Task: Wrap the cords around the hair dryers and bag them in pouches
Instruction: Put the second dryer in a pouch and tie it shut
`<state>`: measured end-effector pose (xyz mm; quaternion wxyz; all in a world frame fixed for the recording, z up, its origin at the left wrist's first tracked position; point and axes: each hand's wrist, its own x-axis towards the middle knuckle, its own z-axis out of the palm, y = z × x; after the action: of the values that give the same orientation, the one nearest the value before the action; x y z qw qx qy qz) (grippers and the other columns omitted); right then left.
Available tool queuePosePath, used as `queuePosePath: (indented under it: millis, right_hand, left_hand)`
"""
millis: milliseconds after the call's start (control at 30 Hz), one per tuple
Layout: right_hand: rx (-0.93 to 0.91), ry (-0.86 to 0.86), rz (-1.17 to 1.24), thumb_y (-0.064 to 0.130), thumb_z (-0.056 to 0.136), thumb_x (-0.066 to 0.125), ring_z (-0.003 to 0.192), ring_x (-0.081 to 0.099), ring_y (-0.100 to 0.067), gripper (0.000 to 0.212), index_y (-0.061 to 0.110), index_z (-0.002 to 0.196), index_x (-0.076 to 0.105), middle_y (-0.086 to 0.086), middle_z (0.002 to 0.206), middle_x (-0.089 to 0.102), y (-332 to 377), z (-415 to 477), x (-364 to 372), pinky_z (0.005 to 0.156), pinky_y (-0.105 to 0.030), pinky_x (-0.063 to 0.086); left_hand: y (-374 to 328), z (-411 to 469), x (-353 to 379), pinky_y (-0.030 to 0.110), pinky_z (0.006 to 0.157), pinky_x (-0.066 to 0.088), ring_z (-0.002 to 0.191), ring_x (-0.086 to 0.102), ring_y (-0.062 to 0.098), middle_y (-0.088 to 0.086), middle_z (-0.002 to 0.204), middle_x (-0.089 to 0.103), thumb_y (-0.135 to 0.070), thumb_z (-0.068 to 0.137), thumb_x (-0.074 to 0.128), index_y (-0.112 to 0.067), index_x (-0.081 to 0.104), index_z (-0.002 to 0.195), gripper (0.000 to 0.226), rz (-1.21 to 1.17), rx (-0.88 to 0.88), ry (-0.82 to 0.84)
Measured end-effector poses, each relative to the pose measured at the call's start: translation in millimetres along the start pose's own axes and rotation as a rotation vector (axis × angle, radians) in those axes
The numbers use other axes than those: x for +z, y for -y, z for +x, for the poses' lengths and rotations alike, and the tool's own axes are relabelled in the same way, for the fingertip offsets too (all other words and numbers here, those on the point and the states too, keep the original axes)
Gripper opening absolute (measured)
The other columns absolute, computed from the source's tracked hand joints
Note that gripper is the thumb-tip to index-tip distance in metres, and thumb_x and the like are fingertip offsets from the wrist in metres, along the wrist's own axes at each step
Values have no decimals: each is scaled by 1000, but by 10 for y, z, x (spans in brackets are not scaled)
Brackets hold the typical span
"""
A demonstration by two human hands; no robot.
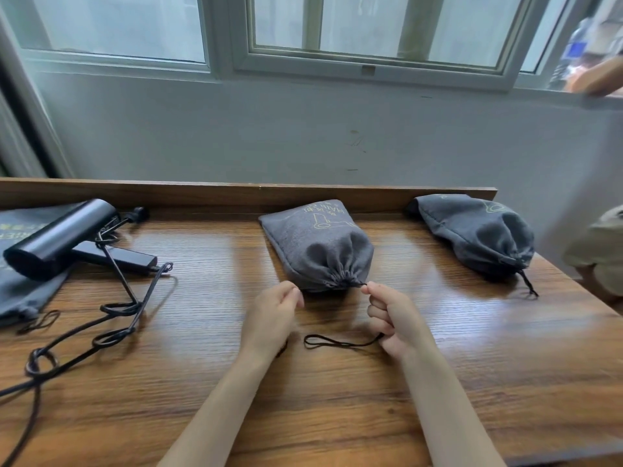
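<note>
1. The pale wall [303, 129] and a white-framed window [371, 28] run behind the desk.
2. The wooden table [337, 399] has a glossy grain and a raised rail along its back edge.
3. At far left a black hair dryer [57, 241] lies unbagged on a flat grey pouch [20, 291]. Its black cord [114, 335] trails loose in kinked loops toward the near left edge.
4. The middle pouch [313, 244], grey cloth with yellow printing, sits full at centre back. Its neck is gathered tight and points at the person.
5. The right pouch [478, 230], equally stuffed and cinched, lies by the far right corner.
6. The right hand [391, 315] is a fist gripping the drawstring [337, 342] at the middle pouch's neck, and the loop trails out onto the wood.
7. The left hand [274, 315] has curled fingers, thumb pinched to forefinger just left of that neck, apparently on the drawstring as well.
</note>
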<state>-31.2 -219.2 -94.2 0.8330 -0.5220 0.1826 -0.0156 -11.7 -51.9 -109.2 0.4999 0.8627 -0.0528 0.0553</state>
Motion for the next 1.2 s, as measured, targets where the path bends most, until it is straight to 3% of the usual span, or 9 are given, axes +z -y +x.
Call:
queuePosePath:
  millis: [200, 333, 433, 600, 700, 767, 867, 1033, 1200]
  right_hand:
    - [20, -18, 42, 7, 98, 40, 24, 18, -1, 28, 7, 70, 46, 12, 34, 25, -38, 69, 15, 25, -10, 12]
    - [13, 78, 23, 11, 99, 38, 28, 19, 0, 28, 10, 72, 46, 12, 38, 25, -83, 68, 14, 26, -10, 13]
    - [10, 169, 86, 13, 100, 36, 32, 22, 1, 27, 10, 76, 47, 11, 42, 28, -111, 55, 47, 29, -10, 17]
    - [-24, 207, -71, 13, 98, 37, 38, 32, -1, 24, 14, 78, 50, 8, 49, 39, -127, 39, 100, 34, -11, 28]
    - [-92, 150, -234, 24, 99, 40, 32, 20, 1, 28, 16, 73, 48, 11, 43, 30, -138, 23, 104, 30, -11, 15]
    - [-112, 137, -314, 27, 98, 43, 31, 17, 1, 31, 16, 69, 48, 12, 40, 24, -138, 7, 94, 29, -11, 14]
    - [-81, 125, -222, 23, 98, 42, 31, 15, 1, 31, 14, 69, 50, 12, 40, 21, -124, 13, 71, 28, -11, 11]
    - [63, 88, 149, 21, 99, 39, 25, 16, -2, 33, 12, 69, 46, 11, 35, 21, -115, 74, 55, 24, -11, 10]
    - [-42, 166, 109, 19, 100, 36, 36, 32, -1, 31, 11, 76, 55, 10, 45, 35, -125, 54, 37, 35, -10, 29]
  left_hand:
    - [47, 41, -267, 13, 33, 12, 32, 18, 2, -12, 39, 24, -11, 95, 43, -12, 53, 69, 29, -506, -311, 109]
    - [59, -11, -302, 11, 34, 25, 35, 31, 2, -7, 45, 37, -6, 94, 42, -10, 54, 64, 32, -478, -281, 180]
    - [-11, -46, -270, 20, 59, 55, 61, 63, 13, 7, 71, 63, -1, 93, 39, -5, 61, 75, 28, -580, -364, 396]
    - [-211, -32, -117, 25, 80, 52, 83, 65, 17, 14, 97, 68, -9, 96, 38, -6, 55, 104, 19, -679, -425, 545]
    - [-320, 16, 11, 16, 52, 46, 51, 49, 7, 3, 66, 57, -16, 98, 39, -8, 55, 94, 19, -648, -449, 538]
    - [-342, 49, 59, 10, 31, 23, 35, 26, 1, -7, 47, 37, -19, 100, 35, -8, 54, 88, 25, -629, -477, 504]
    - [-309, 76, 49, 10, 26, 9, 28, 17, -1, -11, 38, 25, -14, 100, 32, -10, 47, 76, 29, -850, -543, 410]
    - [-295, 84, 73, 14, 21, 10, 23, 18, 2, -8, 37, 24, -14, 100, 33, -11, 42, 69, 33, -1288, -757, 320]
    - [-292, 30, 53, 10, 33, 27, 43, 38, 3, -3, 55, 45, -14, 97, 35, -11, 49, 75, 27, -1158, -550, 359]
